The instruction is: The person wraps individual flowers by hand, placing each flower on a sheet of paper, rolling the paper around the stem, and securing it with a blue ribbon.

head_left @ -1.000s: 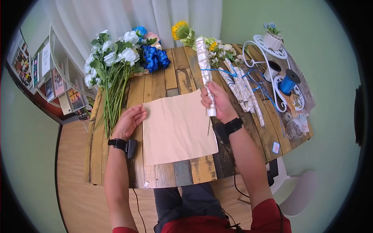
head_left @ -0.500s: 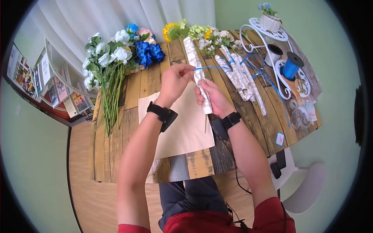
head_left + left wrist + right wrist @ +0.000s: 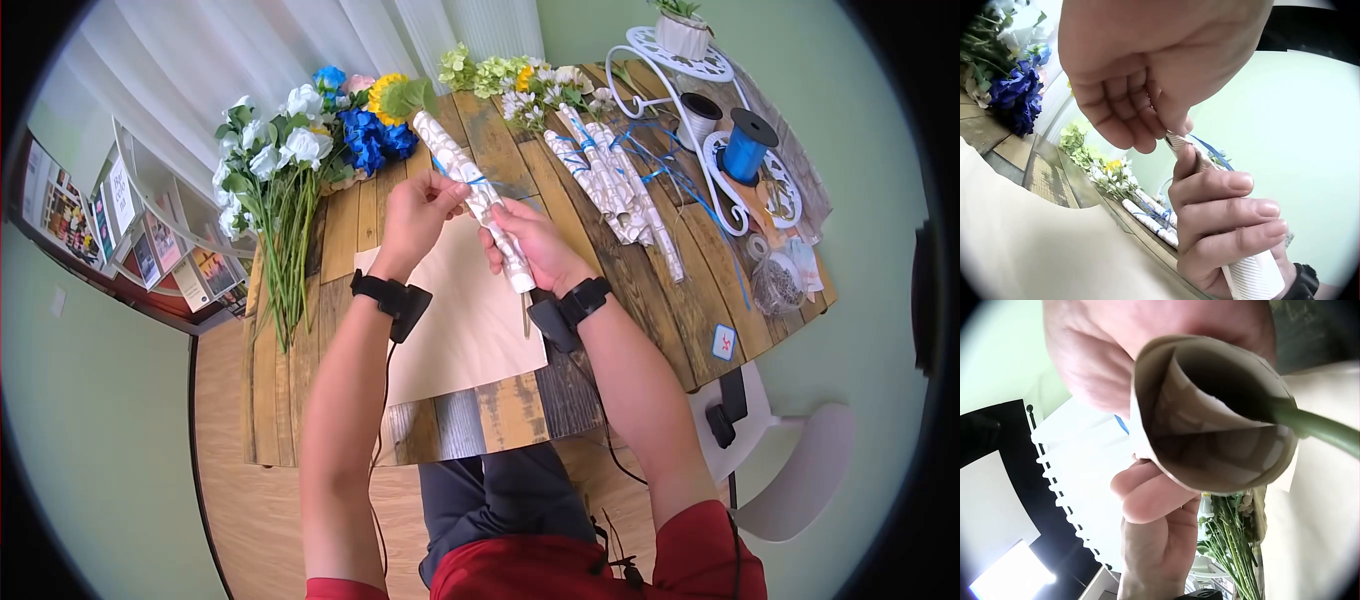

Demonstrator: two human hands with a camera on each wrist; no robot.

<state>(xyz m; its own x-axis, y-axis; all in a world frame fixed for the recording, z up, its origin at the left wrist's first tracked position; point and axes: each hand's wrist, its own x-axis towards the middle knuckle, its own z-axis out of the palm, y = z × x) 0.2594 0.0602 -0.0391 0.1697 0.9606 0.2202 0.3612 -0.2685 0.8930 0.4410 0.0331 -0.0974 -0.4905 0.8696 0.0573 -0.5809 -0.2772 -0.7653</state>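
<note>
My right hand (image 3: 535, 240) grips a sunflower wrapped in a white patterned paper tube (image 3: 448, 158), fingers curled round its lower half. The yellow sunflower head (image 3: 385, 98) stands out of the top, tilted up and left. From the tube's hollow lower end a green stem (image 3: 1322, 430) sticks out in the right wrist view. A blue ribbon (image 3: 477, 182) crosses the tube near its middle. My left hand (image 3: 415, 215) pinches at that ribbon, thumb against curled fingers, right at the paper. Below both hands lies a cream sheet (image 3: 455, 340) on the wooden table.
White roses (image 3: 305, 145) and blue flowers (image 3: 370, 140) lie at the left. Several paper-wrapped flowers (image 3: 615, 185) lie to the right, tied with blue ribbon. Beyond them are a blue ribbon spool (image 3: 748, 150), a white metal stand (image 3: 690, 62) and a small card (image 3: 723, 342).
My left hand came over from the left to the ribbon on the tube. The wrapped sunflower has tilted further left, and the ribbon once stretched out rightward now lies across the tube.
</note>
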